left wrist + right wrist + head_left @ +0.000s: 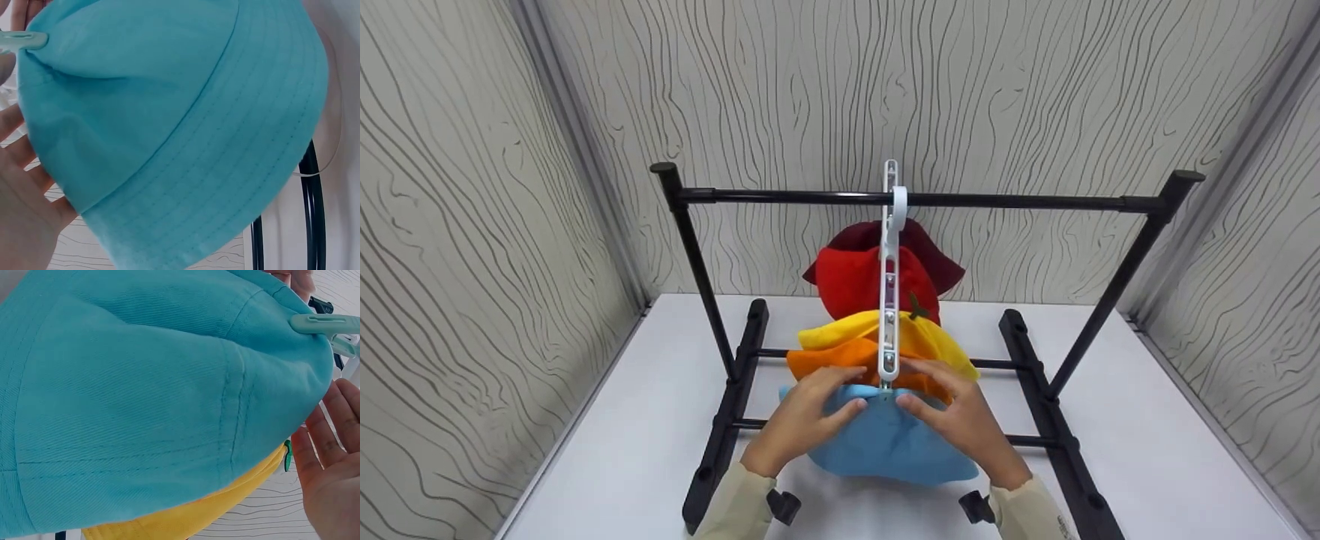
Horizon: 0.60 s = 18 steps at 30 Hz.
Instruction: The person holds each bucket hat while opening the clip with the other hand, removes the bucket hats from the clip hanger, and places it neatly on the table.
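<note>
A light blue bucket hat (892, 442) hangs from the front end of a white multi-slot hanger (889, 330); a pale green clip (25, 39) pinches its crown, seen also as a clip (323, 324) in the right wrist view. On the hat's left side is my left hand (806, 416), fingers extended behind the top edge, thumb in front. My right hand (964, 416) mirrors it on the right side, fingers spread. In the wrist views, the left hand (28, 197) and right hand (334, 461) lie with fingers behind the blue fabric; whether they touch it is unclear.
Behind hang an orange hat (832, 356), a yellow hat (840, 330), a red hat (847, 281) and a dark red hat (937, 259). The hanger hooks over the top bar (1005, 201) of a black rack whose feet stand on the white table (637, 420). Patterned walls enclose it.
</note>
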Tool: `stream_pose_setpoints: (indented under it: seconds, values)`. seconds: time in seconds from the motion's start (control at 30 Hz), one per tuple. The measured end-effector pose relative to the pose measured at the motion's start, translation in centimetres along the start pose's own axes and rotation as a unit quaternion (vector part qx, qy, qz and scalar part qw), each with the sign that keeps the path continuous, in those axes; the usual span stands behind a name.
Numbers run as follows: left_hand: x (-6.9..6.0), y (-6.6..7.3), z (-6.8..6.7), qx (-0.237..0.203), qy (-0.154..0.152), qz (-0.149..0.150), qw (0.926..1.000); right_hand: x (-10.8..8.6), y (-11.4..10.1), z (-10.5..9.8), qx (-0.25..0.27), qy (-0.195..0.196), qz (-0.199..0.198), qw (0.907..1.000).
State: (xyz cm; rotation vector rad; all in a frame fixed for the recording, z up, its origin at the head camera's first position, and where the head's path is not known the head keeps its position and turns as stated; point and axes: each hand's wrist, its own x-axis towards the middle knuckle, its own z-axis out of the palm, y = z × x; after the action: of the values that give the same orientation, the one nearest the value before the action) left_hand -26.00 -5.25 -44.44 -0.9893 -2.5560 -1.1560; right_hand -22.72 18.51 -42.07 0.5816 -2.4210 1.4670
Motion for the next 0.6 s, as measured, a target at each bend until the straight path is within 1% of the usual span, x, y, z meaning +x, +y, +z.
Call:
stream_pose_setpoints:
  seconds: [0.13, 0.37, 0.47, 0.6]
  values:
    - [0.08, 0.13, 0.10, -0.003, -0.005, -0.007, 1.0000, 0.02, -0.18, 0.00, 0.006, -0.007, 0.002, 1.0000]
    - [0.14, 0.22, 0.27, -0.002, -0.010, -0.005, 0.9999, 0.14, -0.12, 0.20, 0.010, -0.009, 0.005, 0.9999]
    - [0.18, 0.26, 0.32, 0.000, -0.007, 0.005, 1.0000, 0.26, 0.00, 0.42, 0.015, -0.014, -0.002, 0.9998]
    - [0.30, 0.32, 0.45, 0.003, 0.000, 0.027, 0.9996, 0.40, 0.09, 0.65, 0.012, -0.015, -0.007, 0.9998]
